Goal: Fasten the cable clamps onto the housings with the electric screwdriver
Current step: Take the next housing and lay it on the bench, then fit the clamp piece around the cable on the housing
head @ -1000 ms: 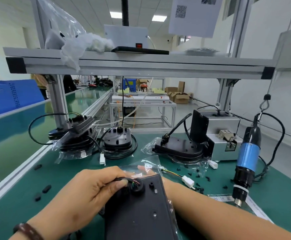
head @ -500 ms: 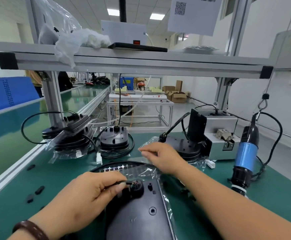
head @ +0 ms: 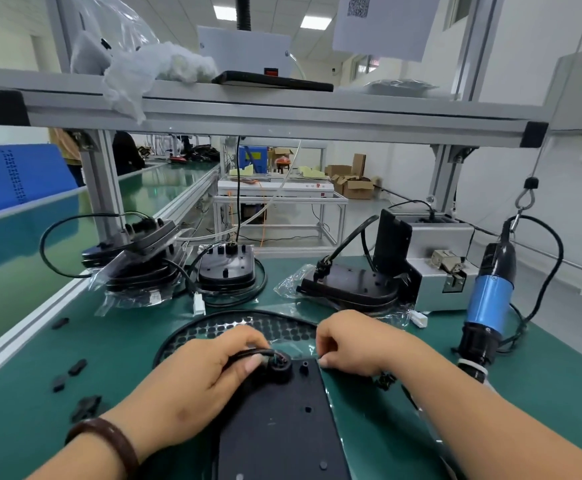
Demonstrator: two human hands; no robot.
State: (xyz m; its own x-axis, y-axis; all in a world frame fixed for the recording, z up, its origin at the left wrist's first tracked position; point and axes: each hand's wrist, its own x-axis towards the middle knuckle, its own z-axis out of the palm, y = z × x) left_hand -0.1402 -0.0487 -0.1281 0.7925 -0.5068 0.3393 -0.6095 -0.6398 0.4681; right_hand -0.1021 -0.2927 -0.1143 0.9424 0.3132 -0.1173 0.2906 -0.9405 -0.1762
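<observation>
- My left hand [head: 192, 379] pinches the black cable [head: 248, 353] between thumb and forefinger, right where it enters the round bushing [head: 280, 367] on the housing [head: 282, 420].
- The housing lies flat on the green table [head: 23, 427] just in front of me, its far end over a dotted mat [head: 248, 327].
- My right hand [head: 355, 344] is curled, fingertips together at the housing's far edge. Whether they nip the clear wrap [head: 296, 348] or a small clamp, I cannot tell.
- I judge the housing to be stiff and fairly light, and likely slippery on its wrap, so I would press down on the flat face to steady it.
- The cable looks springy and will want to lift, so the best grip is close to the bushing, as now.
- Loose clamps [head: 76, 367] sit on the table to my left. They are tiny and easy to fumble.
- The screwdriver [head: 488, 306] hangs untouched at my right.
- Clear bags hold more housings: a stack on the left [head: 137, 268] and one on the right [head: 351, 285], with another housing [head: 227, 268] between them.
- The silver box [head: 434, 258] behind them does not show what it holds.
</observation>
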